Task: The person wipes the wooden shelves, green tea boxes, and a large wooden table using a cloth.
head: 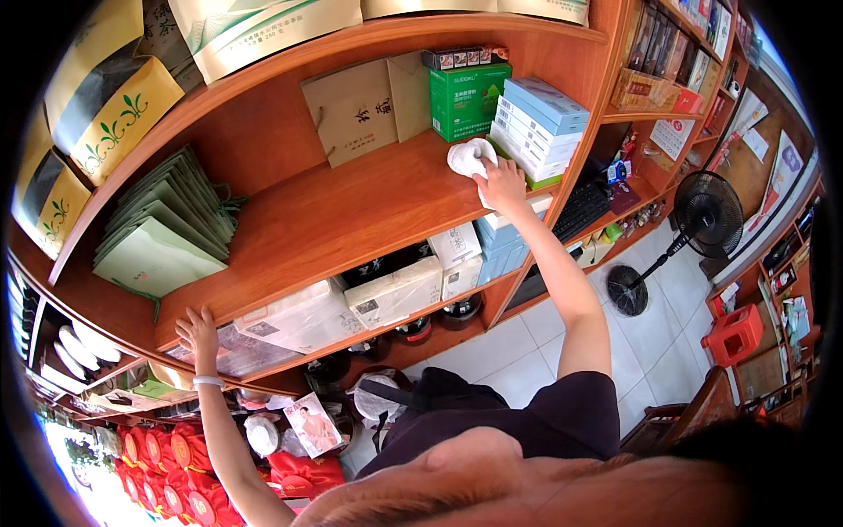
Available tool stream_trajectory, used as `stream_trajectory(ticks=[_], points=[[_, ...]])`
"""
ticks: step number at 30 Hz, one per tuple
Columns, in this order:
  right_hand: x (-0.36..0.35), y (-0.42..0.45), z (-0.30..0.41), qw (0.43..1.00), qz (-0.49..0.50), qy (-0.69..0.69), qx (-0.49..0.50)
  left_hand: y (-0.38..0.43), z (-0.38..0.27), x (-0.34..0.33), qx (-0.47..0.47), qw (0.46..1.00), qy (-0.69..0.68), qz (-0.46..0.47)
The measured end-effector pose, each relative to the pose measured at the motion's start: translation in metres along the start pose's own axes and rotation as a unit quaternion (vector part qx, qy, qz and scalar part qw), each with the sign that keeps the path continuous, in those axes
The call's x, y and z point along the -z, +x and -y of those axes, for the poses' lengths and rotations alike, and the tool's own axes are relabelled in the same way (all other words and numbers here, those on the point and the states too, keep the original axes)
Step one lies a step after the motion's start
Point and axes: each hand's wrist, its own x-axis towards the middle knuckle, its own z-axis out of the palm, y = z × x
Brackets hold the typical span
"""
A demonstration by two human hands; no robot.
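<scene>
My right hand (504, 188) holds a folded white cloth (471, 158) against the wooden shelf (329, 201), close to its front edge. Just beyond the cloth stand a stack of white and light-blue boxes (540, 128) and a green box (464, 102) with a dark patterned box on top. My left hand (197, 334) rests with its fingers apart on the shelf's front edge at the left, holding nothing. Near it, green paper bags (164, 237) with cord handles lean in a row. A brown paper bag (352, 112) stands against the back panel.
Yellow and silver packages (118, 118) line the shelf above. Wrapped boxes (395, 293) fill the shelf below. To the right are a keyboard (583, 211), a black standing fan (708, 214) and a red plastic stool (734, 334). Red cloth-wrapped items (181, 451) stand at the lower left.
</scene>
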Motion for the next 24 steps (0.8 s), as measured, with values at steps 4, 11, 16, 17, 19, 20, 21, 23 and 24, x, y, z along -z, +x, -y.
stream_trajectory(ticks=[4, 11, 16, 17, 19, 20, 21, 23, 24], points=[[-0.008, 0.006, 0.01, 1.0, -0.019, -0.014, 0.013, -0.006, -0.011, 0.01, 0.014, 1.0, -0.014, -0.003], [0.01, -0.011, 0.095, 0.987, 0.109, 0.081, 0.087, 0.005, -0.002, -0.001, -0.019, 0.999, 0.033, 0.03], [0.002, -0.026, 0.133, 0.979, 0.01, 0.121, 0.161, 0.002, -0.003, 0.004, 0.005, 0.999, -0.003, 0.033], [0.003, -0.026, 0.133, 0.98, 0.017, 0.122, 0.157, 0.004, -0.002, 0.003, -0.004, 1.0, 0.008, 0.028], [0.007, -0.024, 0.133, 0.979, 0.031, 0.128, 0.155, 0.008, 0.002, -0.003, -0.014, 0.999, 0.031, 0.019], [0.007, -0.025, 0.133, 0.979, 0.016, 0.124, 0.16, 0.01, 0.004, -0.005, -0.019, 0.999, 0.042, 0.014], [0.007, -0.025, 0.132, 0.979, 0.02, 0.125, 0.16, 0.01, 0.005, -0.008, -0.025, 0.998, 0.05, 0.01], [0.007, -0.024, 0.129, 0.978, 0.028, 0.128, 0.161, 0.01, 0.007, -0.011, -0.031, 0.998, 0.052, 0.0], [0.006, -0.022, 0.122, 0.98, 0.029, 0.131, 0.15, 0.01, 0.003, -0.012, -0.035, 0.998, 0.045, -0.004]])
